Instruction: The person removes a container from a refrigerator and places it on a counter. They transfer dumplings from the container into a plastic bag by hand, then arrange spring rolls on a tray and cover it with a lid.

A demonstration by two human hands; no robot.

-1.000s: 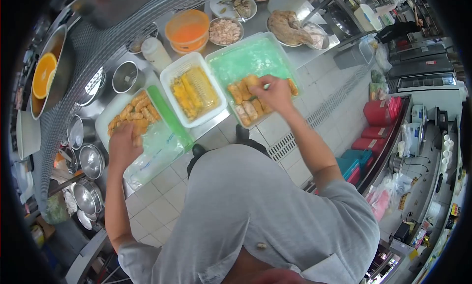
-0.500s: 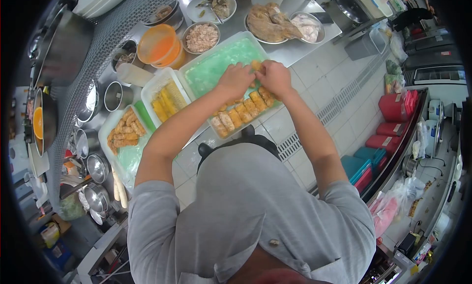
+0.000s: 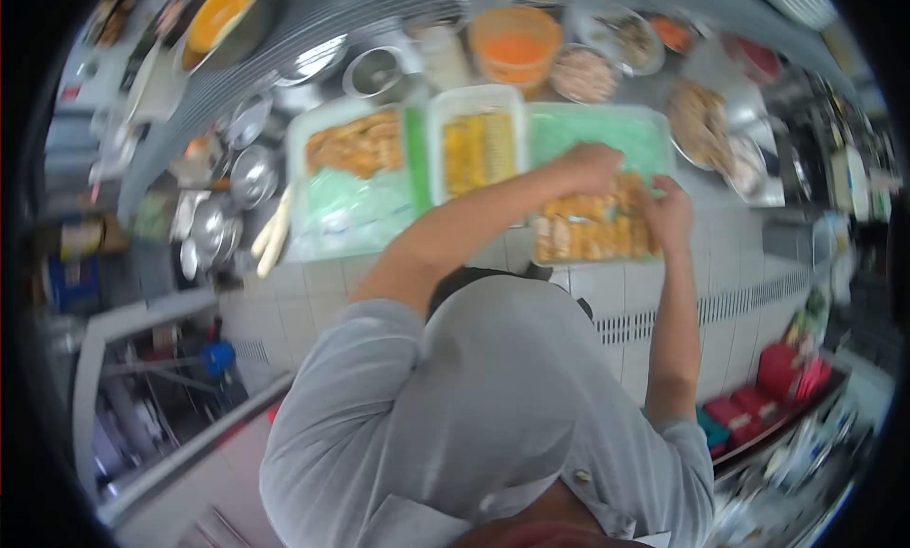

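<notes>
My left hand is over the green-lined part of a plastic tray, its fingers curled and blurred. At the tray's right side, my right hand has bent fingers against the end of the golden-brown rolls. These rolls lie side by side in rows along the near part of the tray. Between my hands is more golden food, too smeared to separate; what my fingers hold is hidden. Left of the tray stands a white container with yellow strips, then a larger one with browned rolls and green lining.
Behind the tray are an orange tub, a bowl of pinkish chopped food and a plate with a spoon. A whole plucked bird lies at the right. Steel bowls and white sticks are on the left.
The view has turned, so the counter now runs straight across. My hands have come apart and sit lower over the tray; the small golden piece seen between them is no longer distinguishable.
</notes>
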